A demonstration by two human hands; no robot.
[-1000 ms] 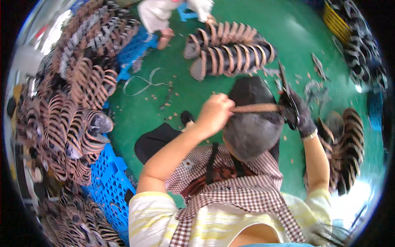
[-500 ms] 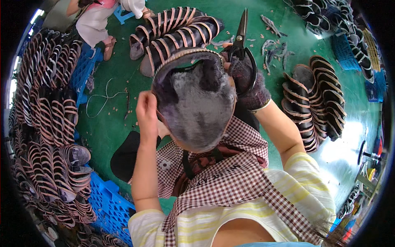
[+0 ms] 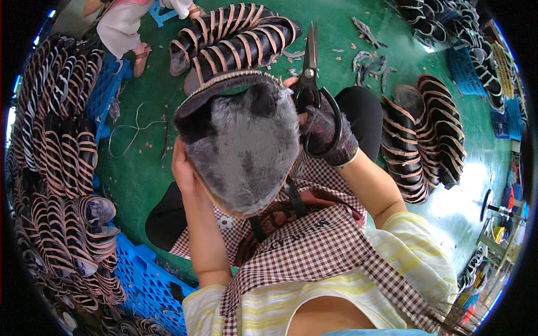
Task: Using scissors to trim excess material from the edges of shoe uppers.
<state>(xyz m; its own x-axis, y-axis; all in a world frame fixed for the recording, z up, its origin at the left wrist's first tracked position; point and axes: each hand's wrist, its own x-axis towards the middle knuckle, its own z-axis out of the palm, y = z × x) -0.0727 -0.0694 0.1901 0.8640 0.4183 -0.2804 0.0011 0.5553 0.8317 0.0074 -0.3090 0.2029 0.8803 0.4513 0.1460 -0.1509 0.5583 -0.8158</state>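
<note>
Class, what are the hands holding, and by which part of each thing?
Left hand: the slipper, by its left edge. Right hand: the scissors, by the handles.

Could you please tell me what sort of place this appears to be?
Probably a footwear workshop: nested rows of slippers lie on the green floor, grey scraps are scattered nearby, and scissors are held beside a fleece-lined slipper.

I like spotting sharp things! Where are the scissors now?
In the head view, the scissors are in the gloved right hand, just right of the furry slipper.
</note>
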